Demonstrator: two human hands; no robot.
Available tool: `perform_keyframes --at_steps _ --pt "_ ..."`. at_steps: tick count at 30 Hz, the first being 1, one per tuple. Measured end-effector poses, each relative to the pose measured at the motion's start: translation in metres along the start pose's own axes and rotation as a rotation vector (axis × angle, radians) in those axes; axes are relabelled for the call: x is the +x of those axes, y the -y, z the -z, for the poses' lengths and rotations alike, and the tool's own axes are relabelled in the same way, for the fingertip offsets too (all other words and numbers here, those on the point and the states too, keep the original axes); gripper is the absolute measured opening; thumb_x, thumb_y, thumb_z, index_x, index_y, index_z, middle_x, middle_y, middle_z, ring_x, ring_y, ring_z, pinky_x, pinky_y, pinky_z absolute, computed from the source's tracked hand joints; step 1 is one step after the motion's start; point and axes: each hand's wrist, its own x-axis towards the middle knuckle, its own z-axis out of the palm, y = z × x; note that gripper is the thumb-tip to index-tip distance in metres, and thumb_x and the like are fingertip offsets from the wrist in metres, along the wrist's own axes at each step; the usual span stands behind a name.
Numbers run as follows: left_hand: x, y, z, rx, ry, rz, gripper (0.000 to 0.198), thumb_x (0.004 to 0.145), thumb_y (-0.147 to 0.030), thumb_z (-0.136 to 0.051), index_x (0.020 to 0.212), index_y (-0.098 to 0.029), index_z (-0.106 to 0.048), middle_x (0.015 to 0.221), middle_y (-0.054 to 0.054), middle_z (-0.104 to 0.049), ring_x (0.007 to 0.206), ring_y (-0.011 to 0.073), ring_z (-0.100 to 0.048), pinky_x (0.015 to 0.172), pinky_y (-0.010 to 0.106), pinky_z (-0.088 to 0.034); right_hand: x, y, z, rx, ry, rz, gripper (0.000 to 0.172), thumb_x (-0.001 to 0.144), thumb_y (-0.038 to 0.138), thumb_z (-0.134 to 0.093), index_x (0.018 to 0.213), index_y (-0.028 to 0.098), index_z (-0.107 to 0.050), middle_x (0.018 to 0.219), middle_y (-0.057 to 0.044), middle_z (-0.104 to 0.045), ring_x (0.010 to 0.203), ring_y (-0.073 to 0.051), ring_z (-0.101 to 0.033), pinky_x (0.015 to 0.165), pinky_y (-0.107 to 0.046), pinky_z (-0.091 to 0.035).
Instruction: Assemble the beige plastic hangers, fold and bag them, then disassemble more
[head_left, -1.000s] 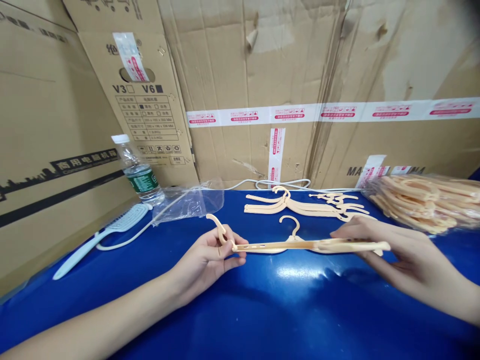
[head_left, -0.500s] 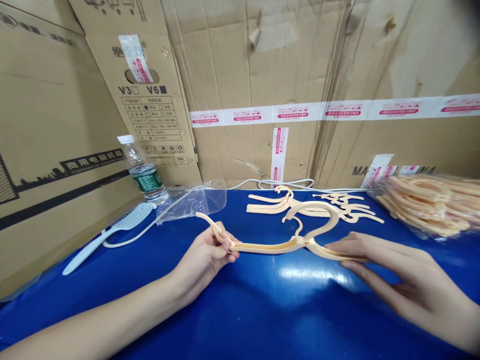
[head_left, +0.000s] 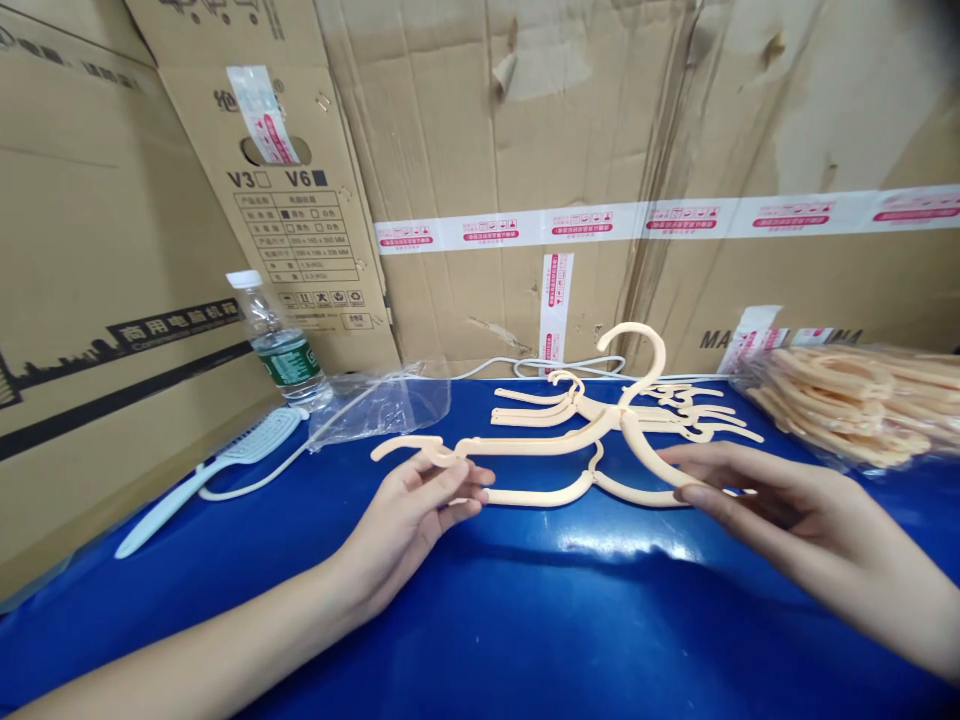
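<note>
A cream plastic folding clothes hanger (head_left: 536,445) is held up between my two hands, its large hook (head_left: 658,355) pointing upward. My left hand (head_left: 427,500) pinches the left arm near its joint, where a short curved end piece (head_left: 397,446) sticks out to the left. Around the right arm of the same hanger, the thumb and fingers of my right hand (head_left: 765,510) are closed; they hide its end. A second cream hanger (head_left: 536,497) lies spread on the blue table below, partly covered by my fingertips in this view.
More cream hangers (head_left: 532,412) lie at the back of the table (head_left: 480,640). A bag of hangers (head_left: 847,400) sits at right. At left are a light blue hairbrush (head_left: 225,465), a water bottle (head_left: 289,355), clear plastic film (head_left: 390,405) and a white cable. Cardboard (head_left: 465,120) stands behind.
The held hanger has tilted upright, its hook rising from near the table to above the back edge. More of the second hanger lying beneath now shows. Both hands keep their grip.
</note>
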Motion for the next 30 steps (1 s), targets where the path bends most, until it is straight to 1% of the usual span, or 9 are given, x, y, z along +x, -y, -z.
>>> perform_keyframes --at_steps 3,5,7,8,10,12,18,25,30 --pt "-0.015 0.002 -0.005 0.392 0.294 -0.058 0.015 0.088 -0.03 -0.065 0.084 -0.017 -0.069 0.088 0.007 -0.073 0.075 0.0148 -0.066 0.07 0.024 -0.055 0.003 -0.007 0.005 -0.007 0.094 -0.071 0.038 0.089 0.052 -0.056 0.11 0.022 -0.065 0.073 -0.003 -0.068 0.054 -0.015 -0.058 0.041 -0.022 -0.045" --pt "-0.024 0.005 -0.009 0.694 0.523 -0.292 0.008 0.085 -0.02 -0.065 0.091 -0.017 -0.069 0.09 0.008 -0.073 0.083 0.0182 -0.067 0.08 0.028 -0.054 0.005 -0.011 0.007 0.001 0.212 -0.114 0.037 0.09 0.051 -0.054 0.112 0.022 -0.062 0.075 -0.003 -0.066 0.053 -0.014 -0.055 0.044 -0.023 -0.046" --pt "-0.027 0.011 -0.01 0.806 0.794 -0.556 0.015 0.084 -0.017 -0.064 0.099 -0.017 -0.068 0.097 0.011 -0.074 0.092 0.0213 -0.067 0.087 0.029 -0.053 0.005 -0.013 0.007 -0.017 0.32 -0.115 0.033 0.092 0.048 -0.052 0.109 0.022 -0.063 0.079 -0.003 -0.067 0.057 -0.015 -0.057 0.048 -0.023 -0.048" --pt "-0.027 0.015 -0.009 0.831 0.847 -0.686 0.016 0.085 -0.018 -0.061 0.1 -0.017 -0.067 0.098 0.011 -0.074 0.093 0.0218 -0.066 0.088 0.029 -0.052 0.005 -0.014 0.007 -0.043 0.351 -0.098 0.03 0.093 0.045 -0.05 0.105 0.022 -0.064 0.082 -0.004 -0.068 0.061 -0.015 -0.059 0.052 -0.024 -0.049" --pt "-0.025 0.022 -0.006 0.911 0.83 -0.85 0.018 0.087 -0.022 -0.058 0.104 -0.02 -0.065 0.101 0.011 -0.074 0.098 0.0238 -0.065 0.091 0.031 -0.052 0.006 -0.014 0.005 -0.114 0.375 -0.052 0.025 0.093 0.039 -0.05 0.098 0.021 -0.066 0.087 -0.005 -0.07 0.068 -0.017 -0.062 0.059 -0.026 -0.05" --pt "-0.023 0.024 -0.004 1.009 0.744 -0.889 0.02 0.088 -0.023 -0.056 0.107 -0.022 -0.064 0.106 0.009 -0.073 0.105 0.0243 -0.063 0.095 0.033 -0.051 0.006 -0.015 0.004 -0.202 0.377 -0.016 0.02 0.091 0.033 -0.051 0.092 0.021 -0.067 0.087 -0.005 -0.07 0.072 -0.018 -0.063 0.064 -0.028 -0.05" --pt "-0.031 0.004 -0.009 1.32 0.62 -0.741 0.027 0.088 -0.016 -0.057 0.112 -0.023 -0.064 0.125 0.007 -0.066 0.124 0.0244 -0.053 0.112 0.04 -0.037 0.008 -0.022 0.005 -0.395 0.385 0.073 0.01 0.084 0.018 -0.056 0.08 0.02 -0.065 0.083 -0.005 -0.067 0.073 -0.018 -0.063 0.065 -0.027 -0.048" --pt "-0.025 0.005 -0.004 1.419 0.579 -0.629 0.033 0.088 -0.033 -0.06 0.121 -0.032 -0.065 0.137 0.006 -0.059 0.129 0.0325 -0.052 0.116 0.053 -0.024 0.012 -0.02 0.009 -0.441 0.376 0.04 0.005 0.082 0.017 -0.061 0.085 0.019 -0.065 0.088 -0.006 -0.066 0.076 -0.018 -0.063 0.064 -0.026 -0.046" --pt "-0.019 0.01 0.002 1.494 0.558 -0.631 0.036 0.09 -0.035 -0.057 0.125 -0.033 -0.062 0.141 0.005 -0.055 0.133 0.0345 -0.047 0.116 0.056 -0.02 0.011 -0.019 0.011 -0.518 0.344 -0.034 0.039 0.083 0.019 -0.062 0.121 0.017 -0.057 0.081 -0.004 -0.068 0.067 -0.018 -0.062 0.058 -0.026 -0.043"
